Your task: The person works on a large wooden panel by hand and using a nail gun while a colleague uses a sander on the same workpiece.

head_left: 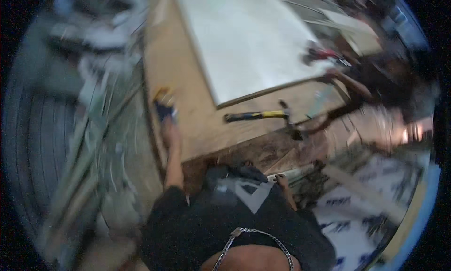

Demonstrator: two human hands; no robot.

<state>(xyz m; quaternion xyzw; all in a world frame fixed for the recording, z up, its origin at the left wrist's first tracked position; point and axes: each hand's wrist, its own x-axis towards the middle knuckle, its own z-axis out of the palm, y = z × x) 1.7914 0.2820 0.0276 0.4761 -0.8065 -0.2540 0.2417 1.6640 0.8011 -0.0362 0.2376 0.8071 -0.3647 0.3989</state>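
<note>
My left hand [170, 132] is at the left edge of a plywood sheet [183, 83], closed on the near end of a small blue and yellow object [164, 106]; blur hides its exact kind. Close to my body, below the sheet's near edge, is my right hand [281, 180], beside a small pale thing [272, 177]; its fingers do not show clearly. A hammer [253, 116] with a black and yellow handle lies on the plywood between my hands, its head toward the right. Beyond it, a large white panel [249, 45] rests on the plywood.
At the right a person in dark clothes [385, 80] leans in, with a hand [332, 76] near the panel's corner and a red and dark tool [324, 53]. Long wooden strips [82, 144] lie at the left. White printed sheeting [347, 224] and a board [361, 188] are lower right.
</note>
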